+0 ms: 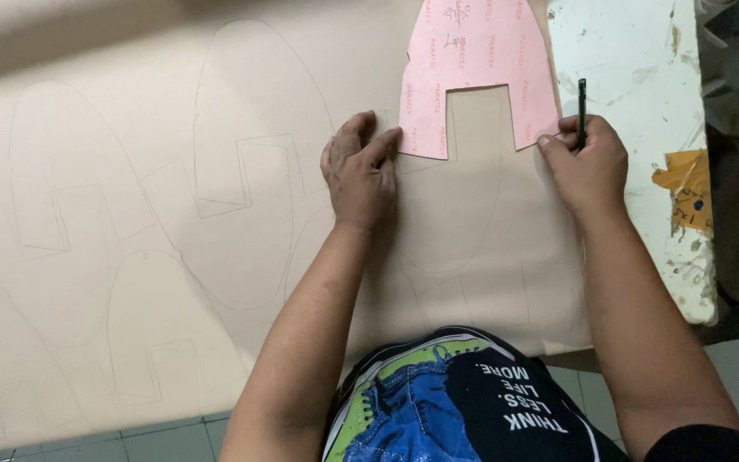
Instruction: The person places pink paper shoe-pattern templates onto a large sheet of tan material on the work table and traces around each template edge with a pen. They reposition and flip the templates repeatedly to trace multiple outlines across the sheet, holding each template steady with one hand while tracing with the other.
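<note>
The left hand (361, 171) is lying palm down on the big beige sheet (173, 257), fingers loosely spread, with its fingertips pressing the lower left corner of the pink template (476, 51); it is gripping nothing. The right hand (588, 162) is closing around a dark pencil (582, 111), which is standing nearly upright, and its fingertips are touching the template's lower right leg. The template, arch-shaped with a square notch cut in its bottom edge, is lying flat at the top of the sheet, just beside the worn white tabletop (635, 77). Pencilled outlines of the same shape are covering the sheet. An orange scrap of tape (686, 184) is sticking near the table's right edge.
</note>
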Demonstrator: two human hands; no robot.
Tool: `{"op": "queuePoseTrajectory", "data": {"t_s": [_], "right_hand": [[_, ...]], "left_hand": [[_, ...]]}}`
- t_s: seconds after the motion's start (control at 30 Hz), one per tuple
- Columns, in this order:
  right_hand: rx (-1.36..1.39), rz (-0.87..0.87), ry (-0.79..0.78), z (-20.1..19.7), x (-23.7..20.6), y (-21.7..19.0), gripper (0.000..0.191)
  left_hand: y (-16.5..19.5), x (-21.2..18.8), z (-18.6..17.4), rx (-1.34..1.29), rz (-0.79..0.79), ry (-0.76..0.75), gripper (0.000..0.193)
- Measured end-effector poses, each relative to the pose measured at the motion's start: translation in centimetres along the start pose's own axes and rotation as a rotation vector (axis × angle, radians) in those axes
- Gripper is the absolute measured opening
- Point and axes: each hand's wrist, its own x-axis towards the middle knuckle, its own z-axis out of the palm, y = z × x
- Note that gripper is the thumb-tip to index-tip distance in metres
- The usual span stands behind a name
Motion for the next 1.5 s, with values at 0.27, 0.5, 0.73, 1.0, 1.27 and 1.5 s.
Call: {"op": "queuePoseTrajectory", "data": {"t_s": [0.27,0.5,0.73,1.0,1.27,1.5], "right_hand": [[0.018,-0.035,0.031,0.6,0.3,1.0,0.029],[-0.017,-0.026,0.056,1.0,0.8,1.7,0.028],[-0.032,-0.024,0.068,1.0,1.1,1.5,0.028],[0.118,0.001,0.022,0.6,0.7,1.4,0.026],[0.075,-0.035,0.024,0.0,0.5,1.3,0.027],[0.062,-0.044,0.012,-0.1,0.6,1.5,0.028]], "left_hand": [[-0.1,0.0,-0.2,-0.002,0.032,-0.008,0.026],[0.6,0.3,-0.4,0.017,-0.040,-0.056,0.030],[1.3,0.6,-0.5,0.033,-0.054,-0.065,0.030],[1.5,0.3,-0.6,0.050,-0.037,-0.022,0.025],[1.3,-0.1,-0.4,0.046,0.003,0.007,0.026],[1.4,-0.1,-0.4,0.070,0.005,-0.008,0.026]]}}
